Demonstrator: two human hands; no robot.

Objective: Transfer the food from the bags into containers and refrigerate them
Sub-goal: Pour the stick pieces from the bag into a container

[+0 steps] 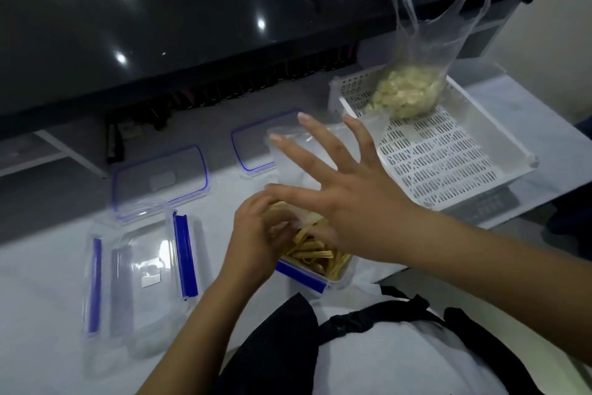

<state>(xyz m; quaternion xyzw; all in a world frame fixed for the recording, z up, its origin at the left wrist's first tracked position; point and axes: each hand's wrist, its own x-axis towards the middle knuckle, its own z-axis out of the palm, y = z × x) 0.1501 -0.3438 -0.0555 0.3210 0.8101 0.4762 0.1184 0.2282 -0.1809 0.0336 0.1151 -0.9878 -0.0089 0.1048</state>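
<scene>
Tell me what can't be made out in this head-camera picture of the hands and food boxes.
- Clear blue-clipped container of yellow strips: its far half is hidden by both hands.
- Left hand: fingertips blurred among the strips; whether it pinches any is unclear.
- Right hand, fingers spread: covers a clear plastic bag, so its contents stay unseen.
- Thin bag of pale chunks in the white slotted tray: too soft to identify the food.

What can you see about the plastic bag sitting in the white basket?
The plastic bag is thin and see-through, with two loop handles sticking up. Its bottom bulges with pale yellowish food pieces. It stands upright in the far corner of the white slotted basket, on the table's right side. Neither hand touches it; only the basket does.
</scene>
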